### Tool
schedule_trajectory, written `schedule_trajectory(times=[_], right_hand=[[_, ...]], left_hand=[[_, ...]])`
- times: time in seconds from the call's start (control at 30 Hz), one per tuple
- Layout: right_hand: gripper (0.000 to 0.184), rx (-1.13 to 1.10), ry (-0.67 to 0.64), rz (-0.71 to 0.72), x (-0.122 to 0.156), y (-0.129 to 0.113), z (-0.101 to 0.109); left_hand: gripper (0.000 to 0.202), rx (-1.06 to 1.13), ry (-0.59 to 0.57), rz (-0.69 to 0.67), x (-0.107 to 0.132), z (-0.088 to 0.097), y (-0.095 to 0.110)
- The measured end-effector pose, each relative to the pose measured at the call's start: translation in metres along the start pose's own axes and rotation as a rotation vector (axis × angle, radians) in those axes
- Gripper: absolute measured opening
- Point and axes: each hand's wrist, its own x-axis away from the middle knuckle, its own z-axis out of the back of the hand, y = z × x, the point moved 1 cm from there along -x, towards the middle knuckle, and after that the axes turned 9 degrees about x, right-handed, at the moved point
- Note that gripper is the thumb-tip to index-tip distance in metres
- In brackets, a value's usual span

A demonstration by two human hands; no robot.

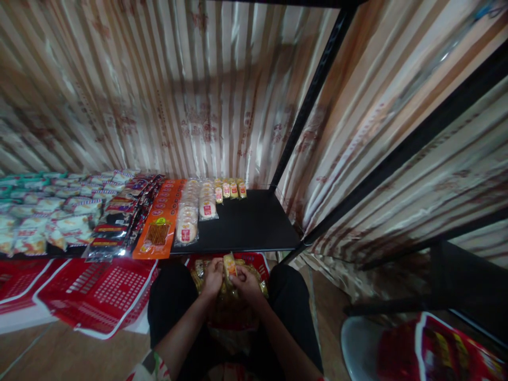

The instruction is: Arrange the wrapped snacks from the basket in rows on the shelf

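Over a red basket point(260, 260) between the knees, I hold a small yellow snack packet point(229, 264) with an orange and white label upright in front of me. My right hand point(245, 281) pinches its lower right side. On the other side, my left hand point(213, 276) is closed with its fingertips against the packet's left edge. Many similar yellow packets point(254, 272) fill the basket around and beneath both hands. Four-sided rows of matching yellow packets point(234, 189) stand at the back of the black shelf point(250, 225) ahead.
Left along the shelf lie clear-wrapped round crackers point(186, 222), an orange snack bag point(160, 227), dark packets point(113, 222) and white bags point(75, 227). A red basket point(99, 291) sits below them. Black posts point(313, 95) rise at right, near another filled basket point(448, 349).
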Motion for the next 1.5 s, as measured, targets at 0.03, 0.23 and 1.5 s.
schedule_trajectory(times=[0.03,0.23,1.5], right_hand=[[0.040,0.011,0.015,0.003,-0.001,-0.002,0.000],[0.034,0.066,0.108,0.031,-0.007,-0.019,0.002],[0.021,0.475,0.289,0.134,-0.105,-0.070,0.031]], left_hand=[[0.021,-0.028,-0.003,-0.016,0.000,0.000,0.000],[0.018,-0.245,0.009,-0.181,0.001,-0.002,0.007],[0.022,-0.435,0.101,-0.291,-0.079,-0.047,0.066]])
